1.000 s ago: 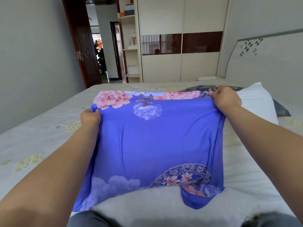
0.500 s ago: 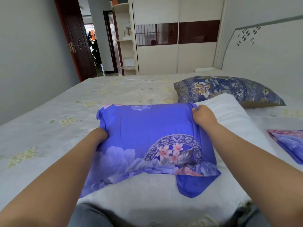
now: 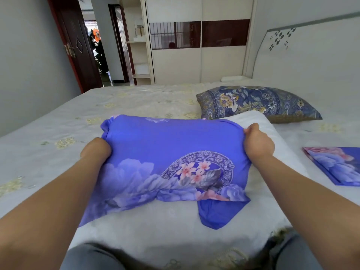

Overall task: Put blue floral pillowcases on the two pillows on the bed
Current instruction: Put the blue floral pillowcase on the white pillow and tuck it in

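Blue pillowcase [image 3: 155, 152] stretched between left hand [image 3: 95, 151], right hand [image 3: 258, 142]

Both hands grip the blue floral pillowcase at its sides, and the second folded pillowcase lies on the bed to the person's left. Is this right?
Not quite. In the head view the left hand and right hand do grip the blue floral pillowcase at its sides, but the second folded pillowcase lies on the bed to the person's right, not left.

bare bedspread [image 3: 136, 102] left, patterned pillow [image 3: 257, 103] beyond, folded pillowcase [image 3: 337, 164] right
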`<state>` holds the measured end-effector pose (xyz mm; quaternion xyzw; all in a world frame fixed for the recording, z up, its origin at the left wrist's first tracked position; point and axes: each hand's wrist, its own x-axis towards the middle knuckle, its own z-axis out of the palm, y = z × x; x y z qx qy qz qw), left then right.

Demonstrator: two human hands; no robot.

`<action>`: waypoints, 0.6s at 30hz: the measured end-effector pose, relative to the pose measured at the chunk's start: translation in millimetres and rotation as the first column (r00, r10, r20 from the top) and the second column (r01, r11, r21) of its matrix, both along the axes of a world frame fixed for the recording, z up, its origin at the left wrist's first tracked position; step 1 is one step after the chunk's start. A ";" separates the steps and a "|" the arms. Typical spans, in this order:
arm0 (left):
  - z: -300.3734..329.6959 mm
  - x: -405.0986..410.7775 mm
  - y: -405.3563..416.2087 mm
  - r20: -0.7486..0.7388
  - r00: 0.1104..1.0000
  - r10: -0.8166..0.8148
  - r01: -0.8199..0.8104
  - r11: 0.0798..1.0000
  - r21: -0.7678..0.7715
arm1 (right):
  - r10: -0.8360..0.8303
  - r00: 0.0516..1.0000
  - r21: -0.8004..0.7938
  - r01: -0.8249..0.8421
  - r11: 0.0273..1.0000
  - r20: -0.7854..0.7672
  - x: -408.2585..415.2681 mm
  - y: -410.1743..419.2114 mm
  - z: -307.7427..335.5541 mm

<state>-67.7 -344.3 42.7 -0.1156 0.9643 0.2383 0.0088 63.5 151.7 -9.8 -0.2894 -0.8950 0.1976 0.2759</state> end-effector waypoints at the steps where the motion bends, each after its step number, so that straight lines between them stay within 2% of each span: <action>1: -10.5 3.4 0.7 -0.091 0.995 0.045 -0.049 0.998 -0.043 | -0.004 1.000 -0.079 0.002 0.997 -0.016 1.9 -8.2 -4.9; 2: -21.6 5.7 2.1 -0.214 0.975 0.050 -0.083 0.986 -0.146 | -0.012 0.999 -0.105 0.008 0.994 -0.040 4.1 -19.0 -9.0; 3: -34.3 9.7 6.7 -0.355 0.935 -0.015 -0.088 0.958 -0.272 | -0.006 0.997 -0.045 0.002 0.999 -0.073 9.0 -32.7 -15.0; 4: -43.2 15.9 16.3 -0.438 0.889 -0.131 -0.057 0.918 -0.391 | 0.024 0.989 0.087 -0.012 0.996 -0.143 14.7 -50.0 -20.9; 6: -59.2 30.3 42.0 -0.542 0.740 -0.399 0.072 0.848 -0.525 | 0.265 0.920 0.379 -0.145 0.914 -0.289 29.9 -97.5 -43.2; 7: -65.7 44.3 55.9 -0.548 0.644 -0.534 0.189 0.805 -0.562 | 0.434 0.857 0.497 -0.258 0.828 -0.278 37.9 -121.3 -59.6; 8: -70.6 61.6 71.5 -0.521 0.563 -0.641 0.272 0.739 -0.616 | 0.548 0.811 0.583 -0.350 0.733 -0.203 44.5 -139.6 -76.8; 9: -78.7 78.4 84.4 -0.475 0.501 -0.724 0.337 0.668 -0.663 | 0.594 0.798 0.641 -0.403 0.653 -0.104 48.9 -152.6 -94.0; 11: -107.2 101.0 98.3 -0.284 0.474 -0.833 0.380 0.485 -0.787 | 0.526 0.849 0.702 -0.402 0.588 0.046 49.1 -154.9 -116.6; 12: -120.8 106.3 96.1 -0.161 0.529 -0.833 0.379 0.401 -0.834 | 0.455 0.886 0.700 -0.379 0.605 0.087 45.1 -147.6 -118.2; 13: -136.5 103.8 92.3 -0.108 0.560 -0.822 0.355 0.355 -0.865 | 0.370 0.922 0.679 -0.343 0.649 0.112 40.2 -137.8 -116.2; 14: -143.8 100.1 85.0 -0.133 0.542 -0.830 0.308 0.343 -0.887 | 0.301 0.947 0.651 -0.297 0.698 0.108 34.6 -126.7 -111.4; 17: -133.3 85.6 65.0 -0.362 0.348 -0.865 0.189 0.442 -0.877 | 0.238 0.963 0.538 -0.268 0.800 0.126 19.5 -107.6 -89.8; 18: -120.2 82.7 62.6 -0.406 0.328 -0.853 0.182 0.479 -0.859 | 0.253 0.959 0.508 -0.282 0.814 0.127 12.5 -105.4 -81.9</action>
